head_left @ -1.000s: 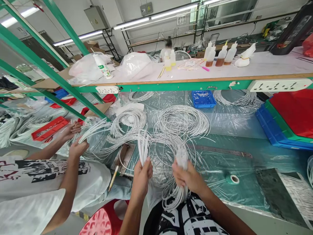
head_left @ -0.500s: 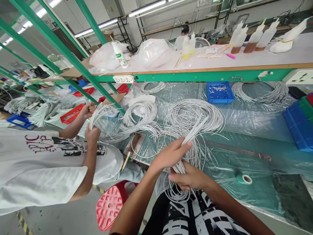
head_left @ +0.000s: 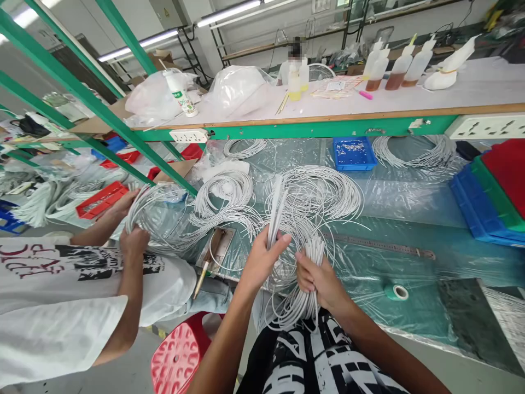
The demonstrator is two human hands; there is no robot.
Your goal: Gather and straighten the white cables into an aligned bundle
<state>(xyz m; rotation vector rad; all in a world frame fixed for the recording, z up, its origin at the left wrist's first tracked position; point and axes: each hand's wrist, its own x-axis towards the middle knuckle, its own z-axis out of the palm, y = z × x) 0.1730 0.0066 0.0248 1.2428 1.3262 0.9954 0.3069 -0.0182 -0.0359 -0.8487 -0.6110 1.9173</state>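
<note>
White wires [head_left: 301,303] hung bunched at desk [head_left: 410,219] edge; L hand [head_left: 262,261] & R hand [head_left: 320,280] each fisted round strands. Co-worker's shirt [head_left: 61,290] had red lettering, only partly legible.

Left hand [head_left: 262,261] and right hand [head_left: 319,278] apparently clenched.

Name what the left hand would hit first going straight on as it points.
The left hand, gripping a wire bundle, points away across the bench; it would probably first meet the large coil of white wire there, though depth is unclear.
</note>
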